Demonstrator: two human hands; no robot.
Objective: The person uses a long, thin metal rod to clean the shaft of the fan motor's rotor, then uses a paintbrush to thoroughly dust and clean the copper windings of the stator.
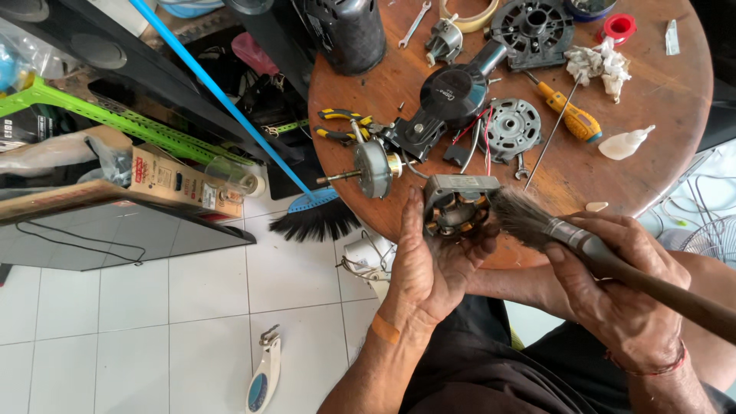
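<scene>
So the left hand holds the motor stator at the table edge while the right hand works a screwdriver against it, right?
Not quite. The right hand holds a paintbrush, its bristles against the motor stator; the screwdriver lies untouched on the table. The left hand does hold the stator, as the head view shows.

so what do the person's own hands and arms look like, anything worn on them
Both forearms are bare, with no sleeves or gloves. The left hand has an orange band around its wrist. The right hand has a thin red cord bracelet at the wrist. No rings or watch show.
</scene>
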